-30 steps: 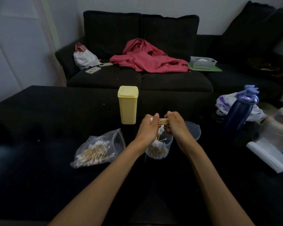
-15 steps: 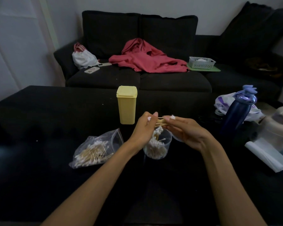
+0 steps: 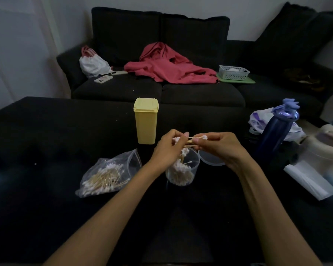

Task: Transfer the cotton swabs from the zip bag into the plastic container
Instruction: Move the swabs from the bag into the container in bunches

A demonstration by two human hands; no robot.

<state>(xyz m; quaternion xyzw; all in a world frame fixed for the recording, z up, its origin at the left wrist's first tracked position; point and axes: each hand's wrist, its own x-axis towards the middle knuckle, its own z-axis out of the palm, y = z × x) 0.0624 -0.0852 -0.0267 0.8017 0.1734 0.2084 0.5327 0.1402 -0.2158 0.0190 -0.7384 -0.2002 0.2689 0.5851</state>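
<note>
Left hand [image 3: 168, 150] and right hand [image 3: 217, 145] each pinched opposite ends of small swab bundle [image 3: 190, 142], fingers curled tight on wooden stems; bundle lay level, just above container [image 3: 181, 169]. Container stood upright on dark table [image 3: 46, 131], part-filled with swabs, tips up. Clear lid [image 3: 211, 159] rested just right of container. Zip bag [image 3: 108, 173], mouth open, lay left of container, many swabs inside. Yellow box [image 3: 146, 121] stood behind hands; blue bottle [image 3: 275, 131] far right.

Zip bag [image 3: 108, 174] lies open beside swab-filled clear plastic container [image 3: 182, 170].
</note>
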